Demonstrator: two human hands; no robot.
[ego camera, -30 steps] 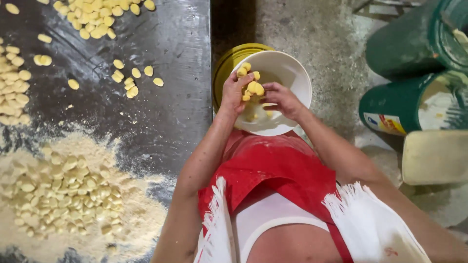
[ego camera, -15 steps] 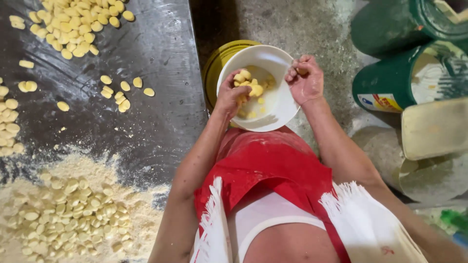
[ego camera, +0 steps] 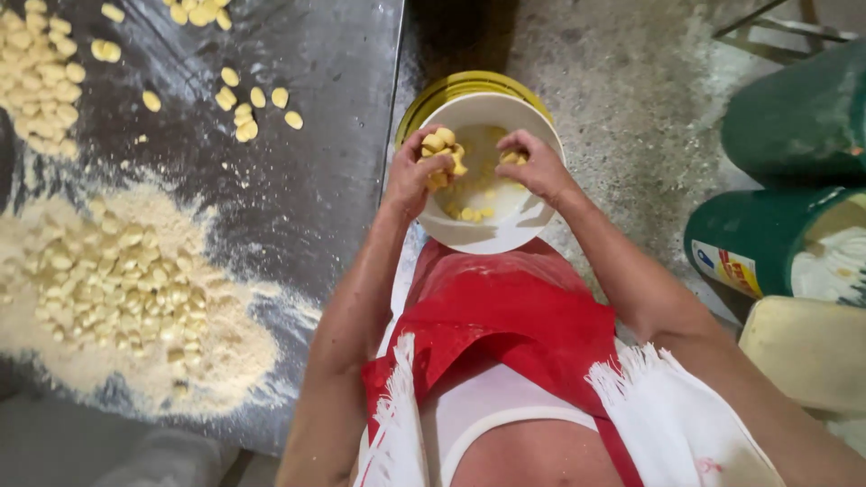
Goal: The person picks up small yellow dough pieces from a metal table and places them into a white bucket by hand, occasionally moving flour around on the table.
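Flour-dusted dark table (ego camera: 298, 225) sat left while both hands worked over the white bucket (ego camera: 532, 225), left hand (ego camera: 417, 171) cupping soft, squishable dough pieces (ego camera: 442, 149), right hand (ego camera: 534, 164) pinching one, so probably scoop from underneath.

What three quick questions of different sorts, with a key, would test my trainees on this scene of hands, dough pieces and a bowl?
1. True or false: both hands are over the white bowl.
2. Multiple choice: the left hand holds
A. a spoon
B. a clump of yellow dough pieces
C. nothing
3. Short answer: on what do the dough pieces at the near left of the dark table lie?

Key
1. True: the left hand and the right hand are both above it.
2. B.
3. On a heap of pale flour.
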